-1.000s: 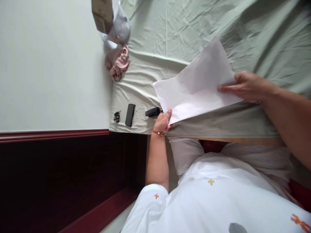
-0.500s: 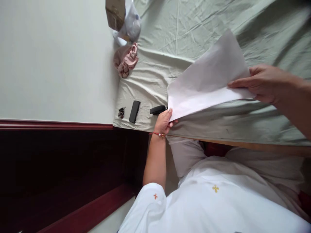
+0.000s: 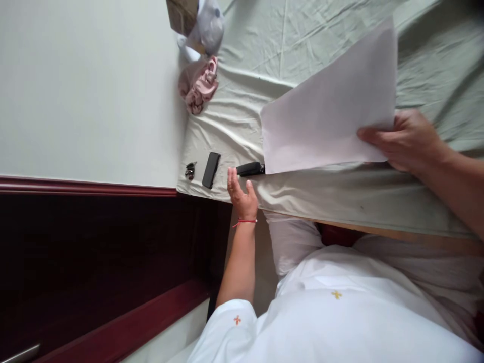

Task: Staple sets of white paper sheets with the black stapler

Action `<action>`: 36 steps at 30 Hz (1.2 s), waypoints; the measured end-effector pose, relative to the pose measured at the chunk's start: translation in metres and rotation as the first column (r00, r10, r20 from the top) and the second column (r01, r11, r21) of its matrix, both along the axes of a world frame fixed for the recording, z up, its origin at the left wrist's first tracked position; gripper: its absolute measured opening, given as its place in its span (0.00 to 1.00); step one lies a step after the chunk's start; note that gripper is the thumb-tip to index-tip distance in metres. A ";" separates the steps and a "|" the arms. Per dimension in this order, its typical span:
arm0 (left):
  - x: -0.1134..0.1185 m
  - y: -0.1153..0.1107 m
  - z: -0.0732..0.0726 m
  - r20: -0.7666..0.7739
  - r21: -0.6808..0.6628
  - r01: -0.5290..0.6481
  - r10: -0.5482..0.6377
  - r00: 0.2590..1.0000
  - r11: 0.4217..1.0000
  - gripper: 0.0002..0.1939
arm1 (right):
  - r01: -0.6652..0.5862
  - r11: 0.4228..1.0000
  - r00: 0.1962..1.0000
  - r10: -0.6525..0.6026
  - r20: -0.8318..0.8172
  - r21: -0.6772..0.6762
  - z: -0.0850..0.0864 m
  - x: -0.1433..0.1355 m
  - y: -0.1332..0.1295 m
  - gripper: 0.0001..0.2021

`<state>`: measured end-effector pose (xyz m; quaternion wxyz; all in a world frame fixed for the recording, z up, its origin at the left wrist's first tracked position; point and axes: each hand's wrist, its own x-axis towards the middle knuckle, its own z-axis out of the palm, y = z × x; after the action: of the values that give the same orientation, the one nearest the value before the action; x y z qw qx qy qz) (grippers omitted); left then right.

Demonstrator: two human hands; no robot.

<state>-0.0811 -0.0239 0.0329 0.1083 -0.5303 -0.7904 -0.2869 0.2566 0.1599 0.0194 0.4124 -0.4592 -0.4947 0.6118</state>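
White paper (image 3: 328, 106), one sheet or a thin stack, is pinched along its right side by my right hand (image 3: 410, 138), thumb on top and fingers beneath. Its left corner reaches the front end of a black stapler (image 3: 249, 169) lying on the cloth. My left hand (image 3: 242, 195), with a red string bracelet at the wrist, is off the paper. Its fingers are stretched and the thumb stands apart, just in front of the stapler at the table's near edge. Whether the fingertips touch the stapler, I cannot tell.
A dark phone-like slab (image 3: 210, 170) and a bunch of keys (image 3: 190, 171) lie left of the stapler. Farther back are pink cloth (image 3: 200, 88), a plastic bag (image 3: 209, 30) and a cardboard box (image 3: 183, 15). A pale green cloth (image 3: 242, 121) covers the table beside the wall (image 3: 86, 91).
My left hand has let go of the paper's left corner and moved left, opening. The right hand still holds the paper, which is now flatter and more spread out. More of the stapler shows.
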 end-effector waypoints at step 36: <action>0.012 0.000 -0.015 0.037 -0.187 0.114 -0.109 0.993 0.976 0.41 | -0.091 0.994 0.990 0.097 0.104 -0.063 0.012 -0.001 -0.003 0.10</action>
<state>-0.0694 -0.0234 0.0182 0.0307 -0.5779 -0.7843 -0.2236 0.2561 0.1572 0.0317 0.3425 -0.4794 -0.5190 0.6193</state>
